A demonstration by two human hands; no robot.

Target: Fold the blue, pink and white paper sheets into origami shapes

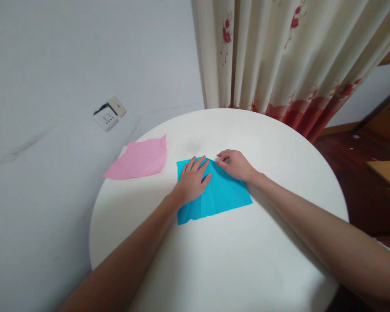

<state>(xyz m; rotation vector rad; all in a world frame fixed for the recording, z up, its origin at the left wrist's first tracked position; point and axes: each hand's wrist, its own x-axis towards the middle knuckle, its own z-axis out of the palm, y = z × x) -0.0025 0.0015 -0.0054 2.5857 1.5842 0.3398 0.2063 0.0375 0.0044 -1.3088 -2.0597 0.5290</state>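
A creased blue sheet of paper (pixel 216 195) lies on the round white table (pixel 234 260), its upper right edge slanting. My left hand (pixel 193 180) rests flat on the sheet's left part, fingers spread toward the far edge. At the slanted edge, my right hand (pixel 235 164) has its fingers curled, with thumb and fingertips at the paper's border. The exact grip of those fingertips is partly hidden. Left of the blue sheet lies a wrinkled pink sheet of paper (pixel 139 159), touched by neither hand.
The table stands close to a pale wall (pixel 68 52) with a socket plate (pixel 105 118). Beyond the far edge hangs a cream and red flowered curtain (pixel 273 56). A dark wooden floor (pixel 344 151) and a light wooden piece (pixel 385 173) show at the right.
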